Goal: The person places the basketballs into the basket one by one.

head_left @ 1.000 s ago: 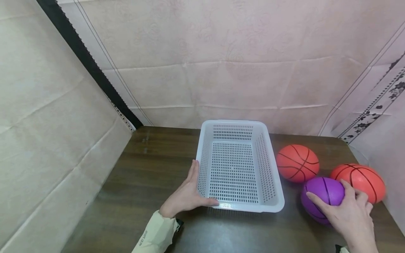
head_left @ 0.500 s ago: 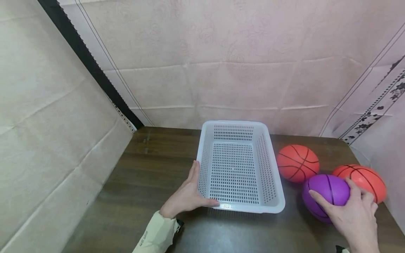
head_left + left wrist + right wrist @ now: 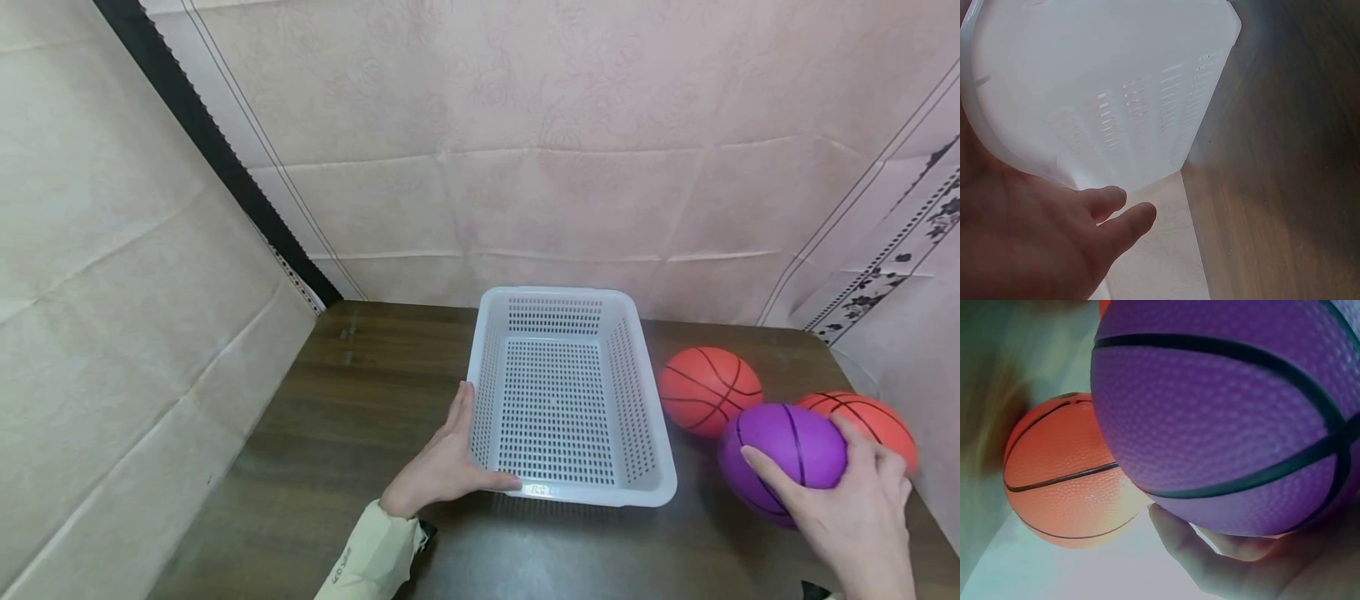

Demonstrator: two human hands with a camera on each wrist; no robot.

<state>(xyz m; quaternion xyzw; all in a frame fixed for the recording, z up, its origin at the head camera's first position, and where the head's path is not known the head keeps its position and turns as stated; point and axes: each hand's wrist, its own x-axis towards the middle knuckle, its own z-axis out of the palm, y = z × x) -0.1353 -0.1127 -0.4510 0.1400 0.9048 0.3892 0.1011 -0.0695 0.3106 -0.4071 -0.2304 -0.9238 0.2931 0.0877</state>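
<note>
Your right hand grips the purple rubber basketball near the right edge of the dark wooden surface, fingers curled over its near side. Two orange basketballs lie just behind it. Your left hand lies open against the white perforated plastic basket, thumb on its near rim.

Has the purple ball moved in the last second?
Yes. The purple ball, gripped by the right hand, has shifted right and up slightly, covering more of the far-right orange ball.
</note>
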